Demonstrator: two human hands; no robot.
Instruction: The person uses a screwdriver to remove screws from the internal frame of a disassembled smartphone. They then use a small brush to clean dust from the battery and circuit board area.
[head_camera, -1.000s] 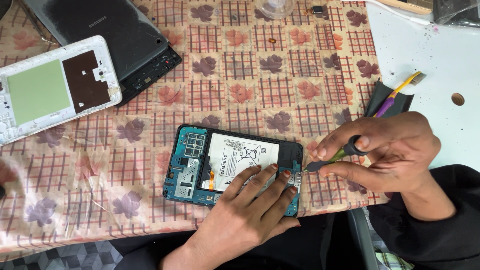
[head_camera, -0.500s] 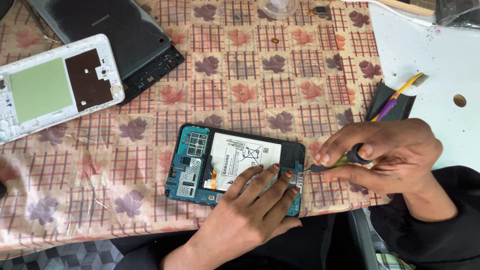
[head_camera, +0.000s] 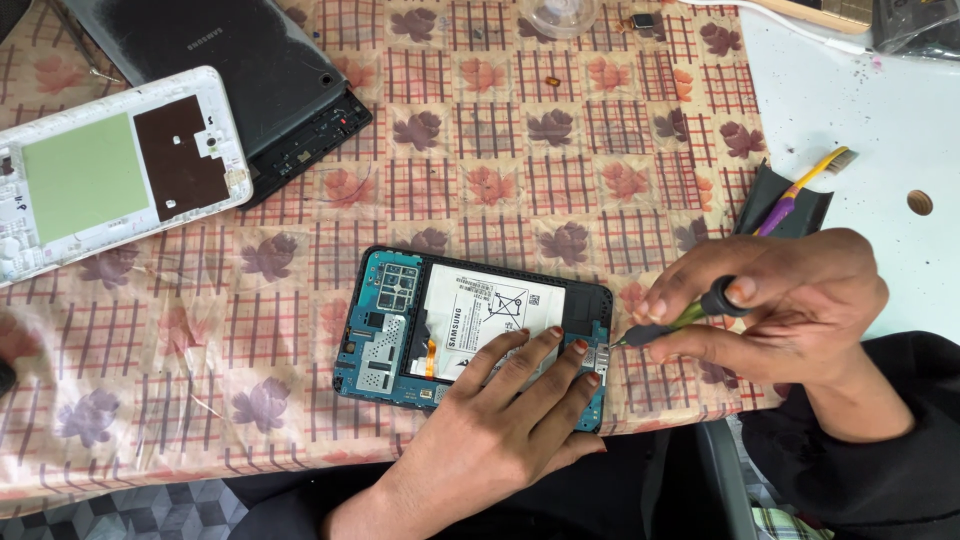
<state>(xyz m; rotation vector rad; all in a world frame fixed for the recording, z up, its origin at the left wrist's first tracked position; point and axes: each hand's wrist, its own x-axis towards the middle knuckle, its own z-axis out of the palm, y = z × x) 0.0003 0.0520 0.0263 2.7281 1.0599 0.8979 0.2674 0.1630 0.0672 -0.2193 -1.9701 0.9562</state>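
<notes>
Screwdriver (head_camera: 672, 322) pinched in right hand (head_camera: 790, 310), tip at right edge of opened tablet (head_camera: 470, 325) lying at cloth's near edge, left hand (head_camera: 505, 425) flat on its battery (head_camera: 490, 318); keep driver vertical, press firmly, turn slowly.

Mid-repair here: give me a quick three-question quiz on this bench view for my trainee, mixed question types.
1. True or false: the left hand rests flat on the opened device, fingers on its white battery.
2. Which does the right hand hold? A) the yellow and purple toothbrush B) a small screwdriver with a black cap C) a white back cover
3. Fill in: the screwdriver's tip sits at the device's ____ edge in the picture.

Key: 1 true. 2 B; the toothbrush lies apart in a black holder, and the white back cover is at the far left of the leaf-patterned tablecloth. 3 right.
</notes>
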